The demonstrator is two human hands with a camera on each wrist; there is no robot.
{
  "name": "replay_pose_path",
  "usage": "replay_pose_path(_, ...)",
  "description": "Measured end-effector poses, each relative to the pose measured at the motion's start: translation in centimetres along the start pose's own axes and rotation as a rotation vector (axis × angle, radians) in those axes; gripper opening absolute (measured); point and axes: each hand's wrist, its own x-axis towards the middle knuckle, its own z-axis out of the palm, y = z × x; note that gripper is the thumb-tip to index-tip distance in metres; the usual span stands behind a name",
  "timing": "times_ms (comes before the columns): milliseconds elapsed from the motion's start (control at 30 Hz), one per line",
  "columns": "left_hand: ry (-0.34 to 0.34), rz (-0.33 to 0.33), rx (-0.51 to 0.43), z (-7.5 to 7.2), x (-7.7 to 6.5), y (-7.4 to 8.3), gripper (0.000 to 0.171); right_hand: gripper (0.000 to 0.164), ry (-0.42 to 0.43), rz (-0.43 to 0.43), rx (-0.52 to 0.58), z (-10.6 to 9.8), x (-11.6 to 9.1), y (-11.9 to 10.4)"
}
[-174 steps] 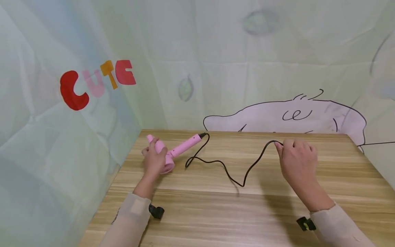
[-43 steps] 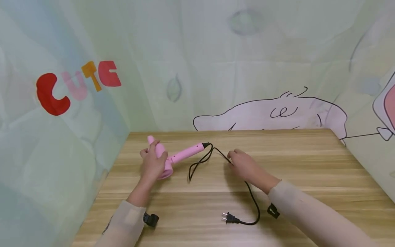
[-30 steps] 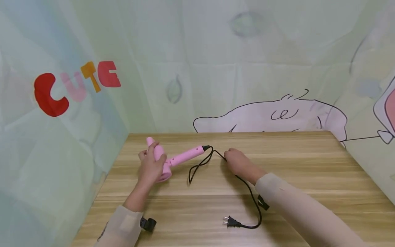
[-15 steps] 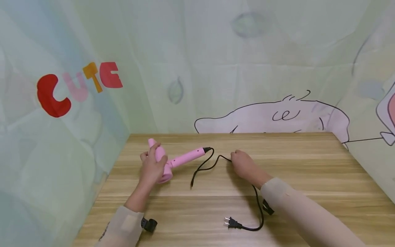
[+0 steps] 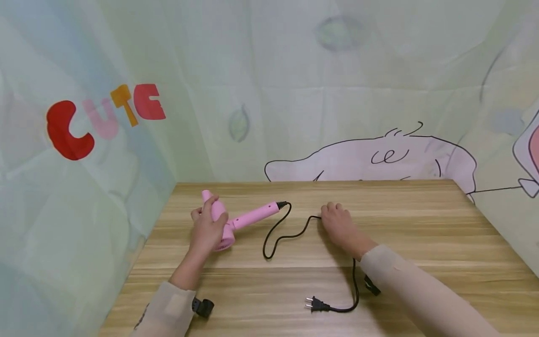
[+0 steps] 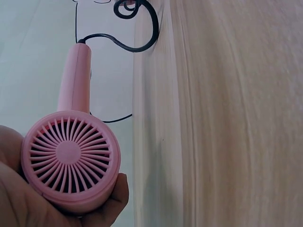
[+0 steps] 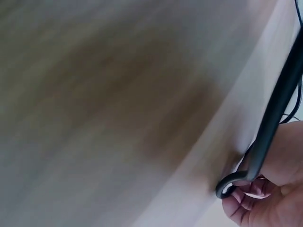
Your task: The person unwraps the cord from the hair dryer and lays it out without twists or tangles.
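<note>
My left hand [image 5: 207, 227] grips the body of a pink hair dryer [image 5: 254, 215] at the left of the table. Its handle points to the right, and the round slatted grille [image 6: 69, 152] faces the left wrist camera. A black power cord [image 5: 290, 237] leaves the handle's end and runs in a loose bend to my right hand [image 5: 340, 228]. Curled right fingertips [image 7: 234, 208] hold the cord close over the wood in the right wrist view. Beyond that hand the cord comes out near the wrist and curves to a two-pin plug [image 5: 316, 304] lying toward the front.
The wooden table [image 5: 252, 295] meets a printed cloth backdrop [image 5: 286, 117] along its far edge and left side. A black wrist camera [image 5: 203, 307] sits on the left sleeve, another black camera [image 5: 372, 285] on the right.
My right hand came in from the far right, leaving the plug on the table, then shifted slightly right. The doubled cord has spread into a wider bend. My left hand keeps its grip.
</note>
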Motion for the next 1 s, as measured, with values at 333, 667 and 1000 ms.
replay_pose_path(333,0.02,-0.028,-0.011,0.0,0.1,-0.3,0.062,0.01,0.069,0.03,-0.071,0.5,-1.3,2.6)
replay_pose_path(667,0.025,-0.048,-0.013,0.2,0.2,-0.9,0.063,0.007,0.086,0.162,0.051,1.0,-2.9,6.3)
replay_pose_path(1000,0.041,-0.054,-0.04,0.1,0.3,-1.1,0.063,0.009,0.035,0.237,0.118,0.0,-4.5,8.7)
